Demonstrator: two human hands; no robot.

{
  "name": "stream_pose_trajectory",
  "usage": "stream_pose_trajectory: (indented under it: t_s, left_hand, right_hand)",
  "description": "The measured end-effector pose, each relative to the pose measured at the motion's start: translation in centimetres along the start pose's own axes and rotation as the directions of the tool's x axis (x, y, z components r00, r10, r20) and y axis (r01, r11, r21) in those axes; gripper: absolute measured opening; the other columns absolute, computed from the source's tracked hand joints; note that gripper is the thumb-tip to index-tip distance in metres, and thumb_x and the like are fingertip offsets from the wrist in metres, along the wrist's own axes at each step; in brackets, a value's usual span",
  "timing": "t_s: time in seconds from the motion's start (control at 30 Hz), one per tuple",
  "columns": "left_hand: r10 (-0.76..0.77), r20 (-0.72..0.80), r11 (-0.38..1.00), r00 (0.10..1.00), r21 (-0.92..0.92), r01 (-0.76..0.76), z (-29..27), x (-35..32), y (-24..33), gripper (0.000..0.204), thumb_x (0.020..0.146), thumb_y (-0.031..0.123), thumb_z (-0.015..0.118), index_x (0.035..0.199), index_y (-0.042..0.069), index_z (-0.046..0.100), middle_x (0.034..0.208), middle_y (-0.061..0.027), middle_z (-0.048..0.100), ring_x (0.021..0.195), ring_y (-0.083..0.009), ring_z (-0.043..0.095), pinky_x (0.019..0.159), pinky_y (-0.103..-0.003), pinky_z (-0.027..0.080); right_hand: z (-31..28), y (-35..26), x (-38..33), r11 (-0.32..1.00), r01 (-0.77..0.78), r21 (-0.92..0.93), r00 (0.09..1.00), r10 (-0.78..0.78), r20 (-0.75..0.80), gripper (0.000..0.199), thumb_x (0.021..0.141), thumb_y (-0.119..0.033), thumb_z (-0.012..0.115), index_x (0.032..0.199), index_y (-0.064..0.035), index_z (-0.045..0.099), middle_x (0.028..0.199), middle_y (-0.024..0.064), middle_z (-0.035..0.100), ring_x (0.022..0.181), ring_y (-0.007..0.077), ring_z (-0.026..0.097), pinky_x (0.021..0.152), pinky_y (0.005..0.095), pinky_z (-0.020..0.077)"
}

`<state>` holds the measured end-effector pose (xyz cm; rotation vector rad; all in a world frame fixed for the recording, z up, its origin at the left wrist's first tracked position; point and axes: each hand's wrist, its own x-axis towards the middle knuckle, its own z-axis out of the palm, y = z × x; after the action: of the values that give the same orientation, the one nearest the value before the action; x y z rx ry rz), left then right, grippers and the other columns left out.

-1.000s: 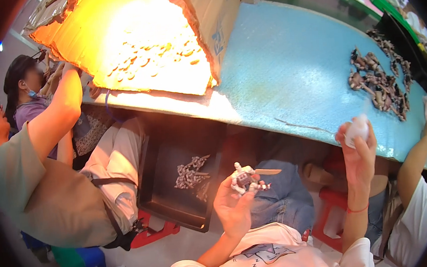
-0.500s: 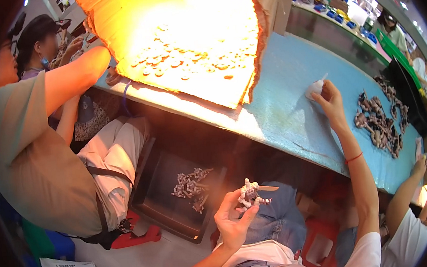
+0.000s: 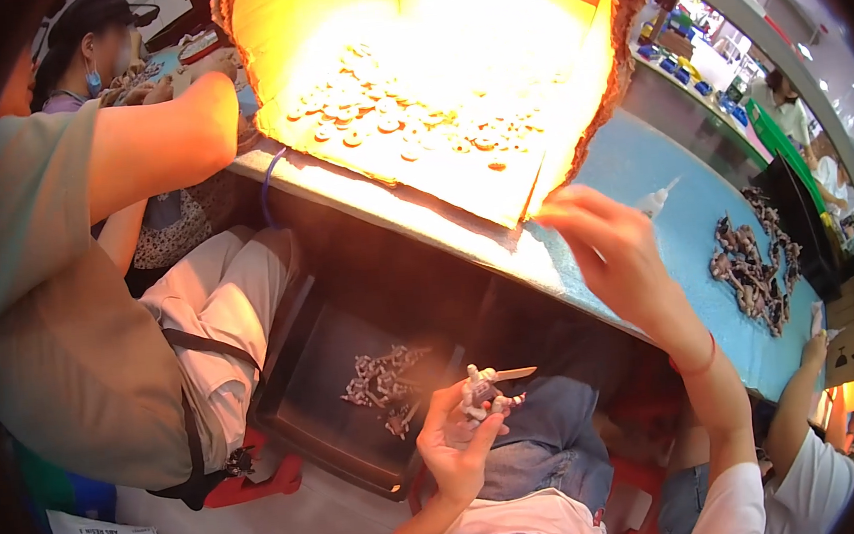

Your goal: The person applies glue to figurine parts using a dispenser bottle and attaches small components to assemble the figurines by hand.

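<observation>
My left hand (image 3: 454, 452) pinches a small toy figure (image 3: 479, 395), pale and dark with a flat tan blade sticking out to the right, above my lap. My right hand (image 3: 619, 264) reaches over the table's front edge toward the lower right corner of a brightly lit cardboard box (image 3: 622, 71). Its fingers are stretched out with nothing visible in them. Many small round parts (image 3: 388, 124) lie in the glare inside the box. Behind my right hand, a white nozzle bottle (image 3: 654, 199) rests on the blue tabletop (image 3: 619, 156).
Toy figures (image 3: 748, 267) lie heaped on the table at the right. A black bin (image 3: 303, 417) with more figures (image 3: 384, 383) stands below, left of my lap. A co-worker (image 3: 99, 303) sits close on my left; another person's arm (image 3: 802, 378) is at the far right.
My right hand has let go of the white bottle and moved left, toward the box corner. My left hand still holds the figure, slightly further left. The view has shifted a little.
</observation>
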<state>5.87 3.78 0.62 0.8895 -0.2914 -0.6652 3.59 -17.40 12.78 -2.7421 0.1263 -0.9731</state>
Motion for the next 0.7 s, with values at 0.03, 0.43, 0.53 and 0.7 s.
stream_pose_trajectory:
  t_s: [0.03, 0.43, 0.53, 0.7]
  left_hand:
    - [0.005, 0.000, 1.000, 1.000, -0.005, -0.005, -0.3, 0.0, 0.2, 0.041, 0.076, -0.005, 0.062, 0.114, -0.001, 0.048, 0.098, -0.0144, 0.059, 0.078, -0.0199, 0.062, 0.057, -0.027, 0.054]
    - [0.061, -0.140, 0.997, 0.988, -0.038, -0.067, -3.8, -0.2, 1.0, 0.042, 0.077, -0.003, 0.062, 0.116, 0.002, 0.048, 0.102, -0.0159, 0.058, 0.078, -0.0198, 0.062, 0.054, -0.027, 0.054]
    - [0.064, -0.137, 0.996, 0.989, -0.052, -0.072, -4.2, 0.1, 1.1, 0.042, 0.077, -0.002, 0.062, 0.116, 0.002, 0.048, 0.101, -0.0161, 0.058, 0.078, -0.0200, 0.061, 0.055, -0.027, 0.054]
    - [0.046, -0.110, 0.997, 0.993, -0.057, -0.052, -4.5, 0.2, 0.7, 0.043, 0.077, -0.002, 0.063, 0.117, 0.002, 0.048, 0.100, -0.0165, 0.059, 0.079, -0.0208, 0.061, 0.055, -0.028, 0.054]
  right_hand:
    - [1.1, 0.5, 2.3, 0.999, -0.036, -0.023, 0.998, 0.037, 0.058, 0.020, 0.074, 0.007, 0.053, 0.090, 0.0001, 0.062, 0.082, 0.0152, 0.060, 0.076, 0.0315, 0.060, 0.063, 0.0353, 0.0480]
    - [7.7, 12.4, 11.5, 0.910, -0.357, -0.212, 0.910, 0.390, 0.138, 0.017, 0.076, -0.001, 0.051, 0.091, 0.0017, 0.058, 0.073, 0.0184, 0.063, 0.067, 0.0347, 0.062, 0.065, 0.0396, 0.0505]
    - [9.4, 12.3, 13.5, 0.903, -0.359, -0.237, 0.911, 0.394, 0.121, 0.017, 0.075, -0.001, 0.051, 0.090, 0.0016, 0.058, 0.073, 0.0184, 0.063, 0.067, 0.0346, 0.062, 0.065, 0.0395, 0.0505]
    - [9.7, 12.6, 11.8, 0.889, -0.367, -0.274, 0.910, 0.404, 0.093, 0.017, 0.075, -0.001, 0.051, 0.090, 0.0016, 0.059, 0.074, 0.0184, 0.063, 0.068, 0.0345, 0.062, 0.066, 0.0394, 0.0504]
